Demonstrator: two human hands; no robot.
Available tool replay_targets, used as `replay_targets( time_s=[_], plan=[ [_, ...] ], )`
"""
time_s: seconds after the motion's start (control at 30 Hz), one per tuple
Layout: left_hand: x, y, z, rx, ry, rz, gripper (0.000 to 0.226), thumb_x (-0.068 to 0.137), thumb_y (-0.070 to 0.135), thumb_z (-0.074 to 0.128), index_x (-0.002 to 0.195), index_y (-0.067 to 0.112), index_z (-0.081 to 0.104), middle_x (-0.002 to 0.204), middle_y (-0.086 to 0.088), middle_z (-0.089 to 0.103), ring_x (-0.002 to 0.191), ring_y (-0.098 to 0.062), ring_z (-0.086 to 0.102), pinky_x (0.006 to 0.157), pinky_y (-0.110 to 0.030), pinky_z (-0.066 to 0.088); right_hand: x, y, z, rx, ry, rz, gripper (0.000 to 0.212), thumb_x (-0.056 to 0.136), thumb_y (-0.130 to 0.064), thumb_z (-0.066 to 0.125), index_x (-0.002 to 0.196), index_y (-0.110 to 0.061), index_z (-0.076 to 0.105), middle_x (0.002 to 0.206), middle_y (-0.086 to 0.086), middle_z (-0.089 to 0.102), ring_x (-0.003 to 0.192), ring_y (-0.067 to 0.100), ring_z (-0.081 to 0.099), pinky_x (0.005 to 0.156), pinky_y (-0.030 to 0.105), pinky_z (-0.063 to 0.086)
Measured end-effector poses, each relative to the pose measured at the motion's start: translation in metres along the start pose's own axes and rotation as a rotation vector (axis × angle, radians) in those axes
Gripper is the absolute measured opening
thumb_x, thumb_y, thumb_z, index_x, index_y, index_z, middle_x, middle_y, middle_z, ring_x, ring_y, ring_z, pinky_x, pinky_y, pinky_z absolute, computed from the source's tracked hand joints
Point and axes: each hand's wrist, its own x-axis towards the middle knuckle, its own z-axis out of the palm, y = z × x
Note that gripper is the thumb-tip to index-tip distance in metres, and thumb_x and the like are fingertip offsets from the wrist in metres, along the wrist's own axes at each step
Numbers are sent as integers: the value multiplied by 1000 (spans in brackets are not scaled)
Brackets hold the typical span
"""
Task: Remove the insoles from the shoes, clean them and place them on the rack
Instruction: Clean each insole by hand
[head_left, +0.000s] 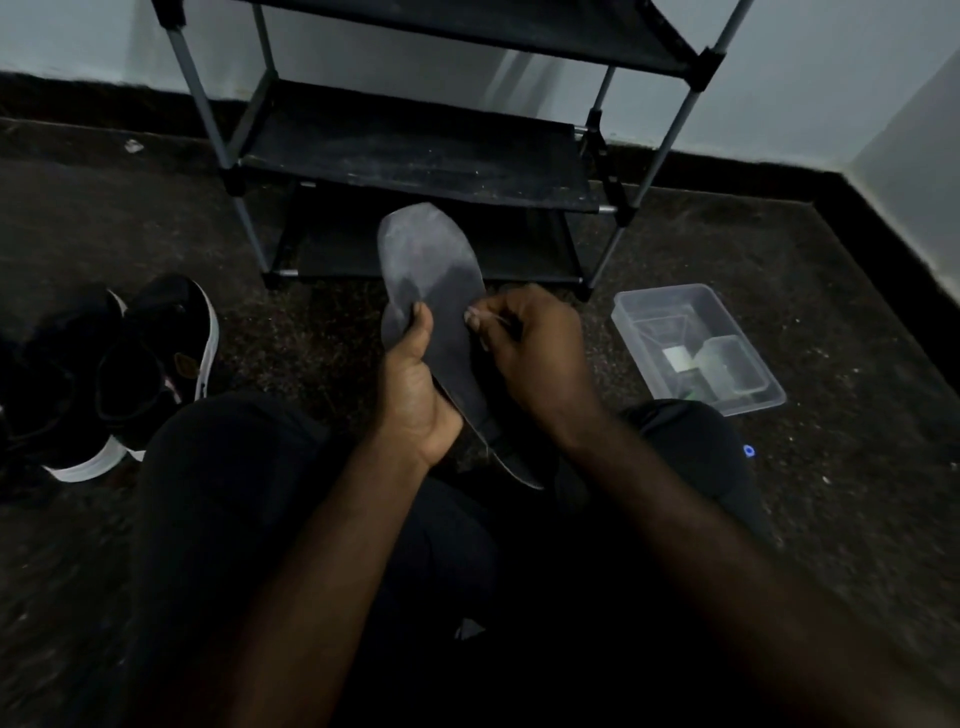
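Grey insole (431, 275) between both hands (415, 387) (537, 348)

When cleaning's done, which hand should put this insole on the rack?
Left. The left hand grips the insole around its middle, facing the rack; the right hand pinches a thin pale item at its edge.

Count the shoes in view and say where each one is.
2, both on the floor at the person's left: the inner shoe nearer the leg, the outer shoe next to it by the frame edge. More may lie beyond that edge.
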Motion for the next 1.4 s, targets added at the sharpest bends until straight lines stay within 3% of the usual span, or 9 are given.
replay_targets(
  time_s=[0.2,0.33,0.5,0.67,0.83,1.0,1.1,1.23,1.4],
  plan=[
    [1,9,-3,-26,-30,9,70,100,54,26,138,-2,47,134,-20,58,122,-25,58,107,-37,44,-10,-4,1,31,-6,-3,9,89,-15,68,85,-8,72,80,-7,63,77,5,58,70,8,42],
    [6,12,-11,-90,-83,-5,79,97,60,19,134,-3,48,135,-20,57,127,-26,55,113,-39,36,-44,0,6,141,-108,123,6,88,-17,70,86,-14,74,83,-6,68,77,1,64,70,16,50],
    [-3,8,-2,16,-113,-38,67,96,47,39,135,-6,48,134,-22,57,127,-30,54,112,-42,38,-16,-6,2,174,-2,112,8,87,-15,71,82,-8,73,77,-3,69,72,5,64,68,19,51],
    [-3,8,0,35,-35,4,49,101,41,36,119,3,60,105,-12,73,99,-22,70,88,-32,57,8,-13,7,67,5,9,9,87,-17,71,84,-8,73,81,1,68,77,9,63,71,19,49],
    [5,14,-10,-32,-52,7,68,101,51,20,136,-1,47,138,-18,55,131,-25,50,111,-36,36,-36,-9,7,75,-88,32,7,87,-14,70,82,-9,72,78,-5,63,74,4,59,67,12,46],
    [2,7,-5,-41,-94,-52,72,100,55,24,135,-3,49,136,-20,56,129,-28,53,105,-39,46,-16,-6,2,76,-3,58,10,88,-18,70,80,-13,72,78,-4,65,74,5,59,68,15,46],
    [-1,8,-4,-93,-28,-25,60,100,48,37,128,0,58,119,-16,66,108,-25,66,92,-35,55,7,-9,2,55,21,55,11,88,-21,69,80,-14,73,78,-4,66,76,8,61,71,24,49],
    [3,17,-10,-83,-60,-40,70,100,54,28,128,-2,59,135,-19,57,130,-27,51,112,-43,38,-9,-14,7,42,-8,13,11,88,-18,69,80,-11,71,80,-2,62,74,6,58,67,14,42],
    [6,17,-11,-128,-56,-44,72,101,54,18,120,1,62,129,-19,62,125,-29,55,108,-44,39,-30,-5,8,55,-91,17,4,86,-14,71,84,-11,73,82,-1,64,77,8,61,71,23,50]
  ],
)
